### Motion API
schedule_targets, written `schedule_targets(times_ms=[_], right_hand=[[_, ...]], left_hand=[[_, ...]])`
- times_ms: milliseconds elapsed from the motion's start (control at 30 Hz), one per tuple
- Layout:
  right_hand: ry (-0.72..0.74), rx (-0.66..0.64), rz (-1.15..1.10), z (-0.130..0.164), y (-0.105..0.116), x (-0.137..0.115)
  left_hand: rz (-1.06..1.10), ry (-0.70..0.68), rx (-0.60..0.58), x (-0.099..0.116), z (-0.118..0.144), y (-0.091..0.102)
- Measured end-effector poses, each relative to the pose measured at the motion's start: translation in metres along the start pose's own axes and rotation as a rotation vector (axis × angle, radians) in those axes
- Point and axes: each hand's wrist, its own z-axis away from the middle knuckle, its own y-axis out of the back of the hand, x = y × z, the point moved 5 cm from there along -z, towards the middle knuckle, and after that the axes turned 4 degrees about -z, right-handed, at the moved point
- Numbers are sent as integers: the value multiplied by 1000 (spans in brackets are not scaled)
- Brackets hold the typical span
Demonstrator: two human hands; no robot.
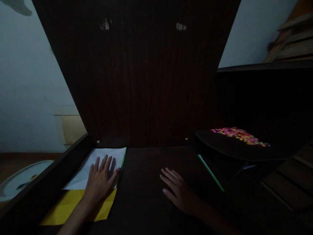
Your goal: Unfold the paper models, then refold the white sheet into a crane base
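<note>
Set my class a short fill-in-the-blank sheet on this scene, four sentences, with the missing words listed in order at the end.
1. The left hand is spread over the farther sheet, coloured ____.
2. The nearer sheet, crossed by the left forearm, is coloured ____.
3. The thin strip beside the right hand is white and ____.
4. Small colourful pieces lie on a shelf to the ____ of both hands.

Missing words: white; yellow; green; right.
</note>
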Motion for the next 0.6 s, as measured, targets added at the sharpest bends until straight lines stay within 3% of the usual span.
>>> schedule_targets(times_ms=[467,600], right_hand=[[1,6,-8,0,-1,1],[4,12,-12,0,-1,2]], left_hand=[[-164,156,-274,0,5,-19],[-159,160,-287,2,5,-18]])
